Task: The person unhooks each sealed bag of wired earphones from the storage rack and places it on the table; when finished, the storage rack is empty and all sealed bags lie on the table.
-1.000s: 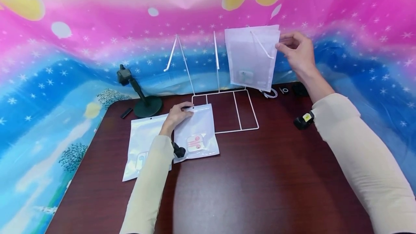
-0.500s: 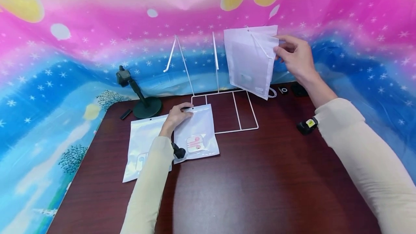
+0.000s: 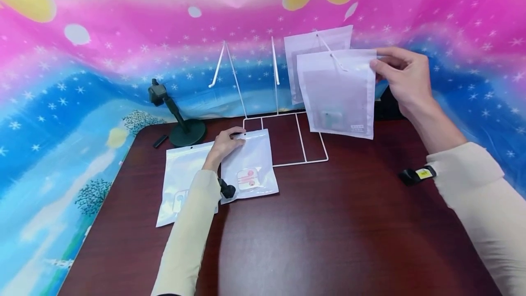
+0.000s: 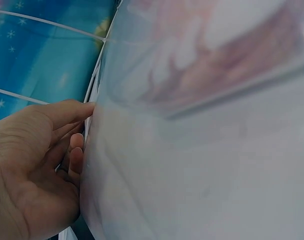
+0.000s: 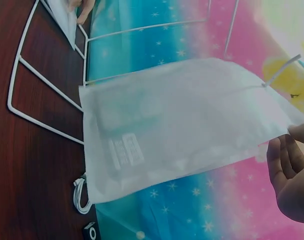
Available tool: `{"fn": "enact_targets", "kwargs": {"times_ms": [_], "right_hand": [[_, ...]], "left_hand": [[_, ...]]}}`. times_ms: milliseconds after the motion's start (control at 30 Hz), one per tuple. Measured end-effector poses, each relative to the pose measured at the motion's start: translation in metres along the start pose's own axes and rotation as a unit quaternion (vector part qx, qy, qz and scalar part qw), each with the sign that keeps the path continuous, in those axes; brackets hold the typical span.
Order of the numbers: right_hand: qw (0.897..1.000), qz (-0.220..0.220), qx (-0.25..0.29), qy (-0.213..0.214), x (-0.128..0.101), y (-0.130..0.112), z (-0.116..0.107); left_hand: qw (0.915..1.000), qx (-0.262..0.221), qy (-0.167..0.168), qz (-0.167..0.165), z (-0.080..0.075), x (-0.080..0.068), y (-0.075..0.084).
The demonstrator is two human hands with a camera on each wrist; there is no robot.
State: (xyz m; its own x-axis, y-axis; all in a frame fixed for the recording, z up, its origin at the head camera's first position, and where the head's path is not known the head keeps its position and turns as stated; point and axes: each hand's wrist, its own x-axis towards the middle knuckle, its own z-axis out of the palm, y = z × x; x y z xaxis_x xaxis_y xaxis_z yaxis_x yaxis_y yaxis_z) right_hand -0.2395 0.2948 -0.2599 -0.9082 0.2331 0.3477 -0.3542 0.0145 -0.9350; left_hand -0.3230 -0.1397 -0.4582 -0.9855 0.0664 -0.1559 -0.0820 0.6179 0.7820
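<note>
Pinched by the right hand (image 3: 406, 76), the front bag (image 3: 337, 97) is on a hook (image 3: 338, 62) near the desk's (image 3: 349, 223) far edge; the left hand (image 3: 223, 148) pinches a second bag (image 3: 248, 160).

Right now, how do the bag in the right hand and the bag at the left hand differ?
The raised bag, in the right hand, is upright; the lower bag, at the left hand, lies on the table. The raised bag dimly shows something greenish; the lower bag clearly shows pink earphones. Both are whitish.
</note>
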Motion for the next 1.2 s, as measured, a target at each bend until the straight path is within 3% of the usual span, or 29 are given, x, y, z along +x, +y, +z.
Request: {"fn": "enact_targets", "kwargs": {"times_ms": [667,1000,1200], "right_hand": [[0.998,0.019,0.051,-0.013,-0.037,-0.008,-0.017],[0.985,0.012,0.172,-0.018,-0.055,-0.018,-0.023],[0.983,-0.001,0.184,-0.029,-0.067,-0.015,-0.018]], "left_hand": [[1.0,0.005,0.006,0.0,0.001,-0.002,-0.004],[0.9999,0.003,0.005,0.009,0.001,-0.001,-0.002],[0.9999,0.004,0.004,0.011,0.0,0.0,-0.001]]}}
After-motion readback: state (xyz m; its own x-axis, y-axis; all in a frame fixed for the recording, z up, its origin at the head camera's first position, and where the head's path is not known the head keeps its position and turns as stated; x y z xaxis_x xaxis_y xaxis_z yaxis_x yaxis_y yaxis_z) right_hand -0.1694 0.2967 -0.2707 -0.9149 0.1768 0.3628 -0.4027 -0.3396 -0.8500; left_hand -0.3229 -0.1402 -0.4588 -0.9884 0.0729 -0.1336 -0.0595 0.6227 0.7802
